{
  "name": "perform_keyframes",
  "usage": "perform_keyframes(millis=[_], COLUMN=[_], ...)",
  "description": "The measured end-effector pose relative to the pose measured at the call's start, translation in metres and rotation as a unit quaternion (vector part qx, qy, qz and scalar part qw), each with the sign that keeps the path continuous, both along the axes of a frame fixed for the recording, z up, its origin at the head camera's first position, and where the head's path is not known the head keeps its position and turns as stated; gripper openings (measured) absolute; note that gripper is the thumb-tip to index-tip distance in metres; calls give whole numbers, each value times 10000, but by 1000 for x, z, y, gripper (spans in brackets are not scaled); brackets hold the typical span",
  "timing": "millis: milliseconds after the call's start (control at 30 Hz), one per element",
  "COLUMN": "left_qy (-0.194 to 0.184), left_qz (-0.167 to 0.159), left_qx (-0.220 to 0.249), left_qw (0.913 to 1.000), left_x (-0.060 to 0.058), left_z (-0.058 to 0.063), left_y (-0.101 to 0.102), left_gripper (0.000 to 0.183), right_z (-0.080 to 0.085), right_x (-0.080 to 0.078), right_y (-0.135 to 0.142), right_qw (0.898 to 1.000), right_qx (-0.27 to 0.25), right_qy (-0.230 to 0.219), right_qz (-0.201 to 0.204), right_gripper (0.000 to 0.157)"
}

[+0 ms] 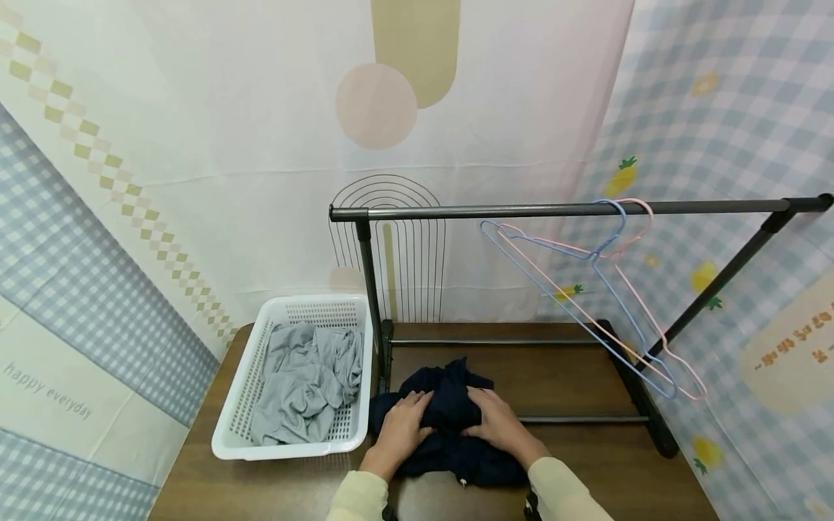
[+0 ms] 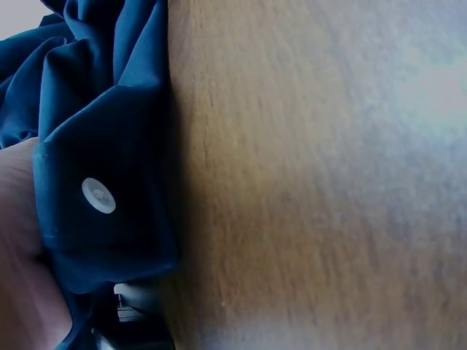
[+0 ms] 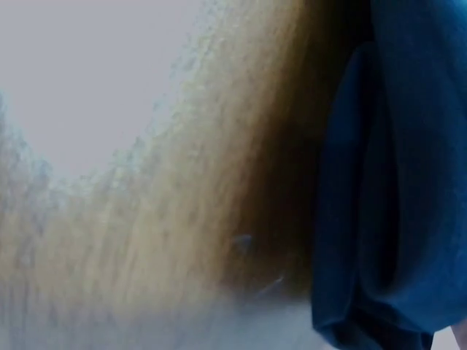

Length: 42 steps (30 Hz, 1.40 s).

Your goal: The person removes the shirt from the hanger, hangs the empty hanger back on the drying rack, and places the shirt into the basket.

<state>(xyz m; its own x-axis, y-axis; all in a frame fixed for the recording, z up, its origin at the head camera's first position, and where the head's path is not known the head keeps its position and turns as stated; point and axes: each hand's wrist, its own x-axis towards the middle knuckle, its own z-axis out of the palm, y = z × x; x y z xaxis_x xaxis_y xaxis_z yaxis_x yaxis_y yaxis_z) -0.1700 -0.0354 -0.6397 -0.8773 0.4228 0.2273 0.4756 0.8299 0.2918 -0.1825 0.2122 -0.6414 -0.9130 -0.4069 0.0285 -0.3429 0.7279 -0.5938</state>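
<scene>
A crumpled navy shirt (image 1: 449, 412) lies bunched on the wooden table, just right of the white basket. My left hand (image 1: 402, 427) grips its left side, thumb pointing inward. From the other side my right hand (image 1: 500, 421) holds the cloth, its fingers partly sunk in the folds. A white button (image 2: 98, 195) shows on a folded edge of the shirt in the left wrist view, beside part of the left hand. Folds of the same dark cloth fill the right side of the right wrist view, where the right hand is almost wholly hidden.
A white plastic basket (image 1: 224, 423) holds grey clothing (image 1: 306, 383) at the left. Behind the shirt stands a black garment rack (image 1: 456, 213), its base bars on the table (image 1: 306, 485). A blue hanger (image 1: 554, 289) and a pink hanger (image 1: 651, 318) hang from its rail.
</scene>
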Motion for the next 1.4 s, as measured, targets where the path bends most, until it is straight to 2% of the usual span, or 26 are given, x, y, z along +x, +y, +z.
perform_keyframes(millis=[367,567,733,933,1200,1400], left_qy=[354,515,741,782,800,1090], left_qz=[166,262,337,456,464,362], left_qx=[350,646,898,1288,1657,1642], left_qw=[9986,9962,9926,9875,9818,9797], left_x=[5,5,5,4,1,-2], left_z=[-8,-11,-14,-16,-10,-2], left_y=[-1,-1,1,4,8,10], left_gripper=[51,43,40,42,46,47], right_z=[-5,-5,-6,-10,-7,-1], right_x=[2,3,4,5,10,9], right_y=[-1,-3,-5,-8,-9,-8], right_qw=[9971,9964,9958,9887,9747,9705], right_qx=[-706,-748,-844,-1221,-1804,-1913], right_qy=[-223,-281,33,268,192,685], right_qz=[-198,-296,-367,-833,-1308,-1298], right_gripper=[61,57,49,38,44,42])
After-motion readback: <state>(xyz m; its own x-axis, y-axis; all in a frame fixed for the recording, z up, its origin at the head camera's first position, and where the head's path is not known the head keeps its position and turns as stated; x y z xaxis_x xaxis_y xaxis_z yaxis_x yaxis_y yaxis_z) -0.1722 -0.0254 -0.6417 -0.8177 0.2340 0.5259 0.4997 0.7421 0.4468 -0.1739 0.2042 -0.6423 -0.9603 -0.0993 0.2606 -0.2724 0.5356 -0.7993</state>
